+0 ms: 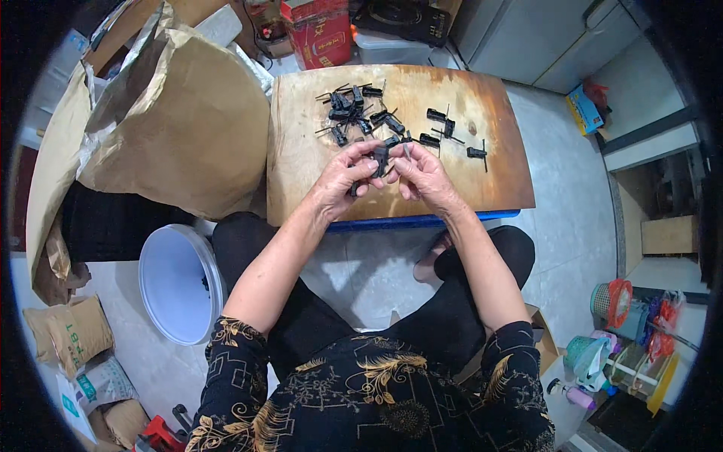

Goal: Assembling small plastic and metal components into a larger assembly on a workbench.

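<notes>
Above the near edge of a wooden board (301, 162), my left hand (343, 179) is closed on a black plastic part (381, 158), held between thumb and fingers. Close beside it, my right hand (428, 181) pinches a small grey pointed piece (407, 151); most of it is hidden by the fingers, so its kind does not show. Beyond my hands lies a heap of black plastic parts (350, 105) with thin rods sticking out. To the right, several similar loose parts (449, 128) are spread about, one part (477, 153) lying farthest right.
A large brown paper sack (177, 120) leans against the board's left side. On the floor at my left stands a white bucket (177, 282) with a few dark pieces inside. A red box (320, 38) is behind the board. Baskets and bags (617, 331) stand at the right.
</notes>
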The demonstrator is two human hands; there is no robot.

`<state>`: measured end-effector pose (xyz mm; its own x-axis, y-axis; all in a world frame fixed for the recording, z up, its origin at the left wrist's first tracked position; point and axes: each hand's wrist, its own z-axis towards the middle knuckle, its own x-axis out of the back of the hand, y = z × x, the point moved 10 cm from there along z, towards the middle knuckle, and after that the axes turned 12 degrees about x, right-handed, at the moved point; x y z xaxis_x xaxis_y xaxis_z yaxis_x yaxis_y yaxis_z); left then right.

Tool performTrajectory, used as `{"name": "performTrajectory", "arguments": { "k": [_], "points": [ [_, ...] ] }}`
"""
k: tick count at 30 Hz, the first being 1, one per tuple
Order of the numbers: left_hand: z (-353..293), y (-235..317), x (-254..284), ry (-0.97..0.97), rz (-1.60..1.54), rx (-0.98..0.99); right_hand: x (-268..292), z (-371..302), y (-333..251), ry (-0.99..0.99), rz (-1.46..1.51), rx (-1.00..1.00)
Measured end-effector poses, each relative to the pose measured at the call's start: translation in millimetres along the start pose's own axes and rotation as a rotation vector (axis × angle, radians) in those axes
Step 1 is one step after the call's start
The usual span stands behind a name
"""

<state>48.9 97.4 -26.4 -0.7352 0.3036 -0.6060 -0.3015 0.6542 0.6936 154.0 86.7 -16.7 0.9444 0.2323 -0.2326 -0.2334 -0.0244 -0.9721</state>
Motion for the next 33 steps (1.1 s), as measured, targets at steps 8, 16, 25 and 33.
{"name": "performTrajectory", "arguments": {
  "k": [8, 16, 25, 33],
  "points": [
    [-7.1, -2.9, -12.8, 0.016, 0.324, 0.033, -4.7, 0.6, 10.4, -0.059, 0.047, -0.024],
    [-1.4, -5.8, -16.1, 0.115, 0.718, -0.108, -5.5, 0.3, 17.0, -0.018, -0.175, -0.036],
    [0.9, 2.8, -12.3, 0.164, 0.649, -0.042, -9.9, -7.9, 13.6, -0.021, -0.224, -0.091],
    [8.1, -3.7, -8.7, 0.128, 0.584, -0.015, -12.8, -2.6, 16.2, -0.055, -0.313, -0.038]
  ]
}}
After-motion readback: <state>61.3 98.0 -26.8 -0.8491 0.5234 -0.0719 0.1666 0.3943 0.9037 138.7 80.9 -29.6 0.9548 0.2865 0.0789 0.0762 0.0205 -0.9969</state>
